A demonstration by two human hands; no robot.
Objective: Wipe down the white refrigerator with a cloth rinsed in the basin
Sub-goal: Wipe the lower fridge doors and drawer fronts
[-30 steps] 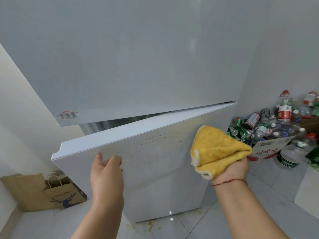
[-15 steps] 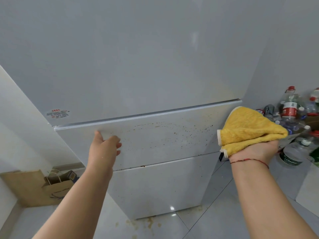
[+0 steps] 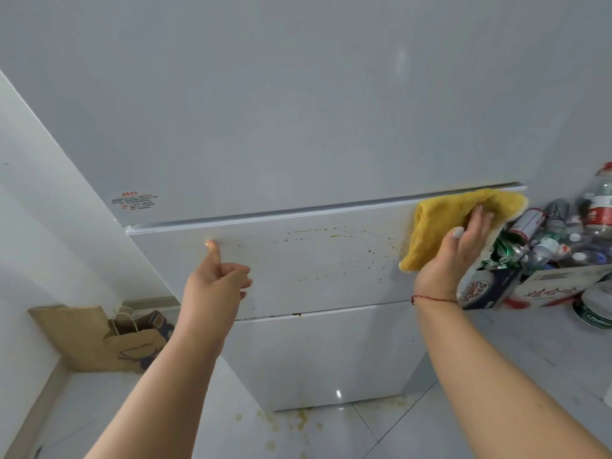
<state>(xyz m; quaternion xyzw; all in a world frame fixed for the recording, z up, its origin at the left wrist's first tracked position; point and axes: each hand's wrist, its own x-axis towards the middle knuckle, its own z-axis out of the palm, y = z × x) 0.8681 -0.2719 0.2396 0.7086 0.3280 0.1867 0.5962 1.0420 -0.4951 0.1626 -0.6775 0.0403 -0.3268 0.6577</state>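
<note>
Glossy pale floor tiles [image 3: 414, 435], white wall [image 3: 39, 200]

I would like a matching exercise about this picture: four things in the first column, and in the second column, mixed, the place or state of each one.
Column one:
1. yellow cloth
2. brown paper bag
3. middle refrigerator door
4. cardboard box

Column two:
A. speckled with brown spots
B. full of empty cans and bottles
C. held by the right hand against the door's upper right corner
D. on the floor, left of the refrigerator

Pairs: 1-C, 2-D, 3-A, 4-B
</note>
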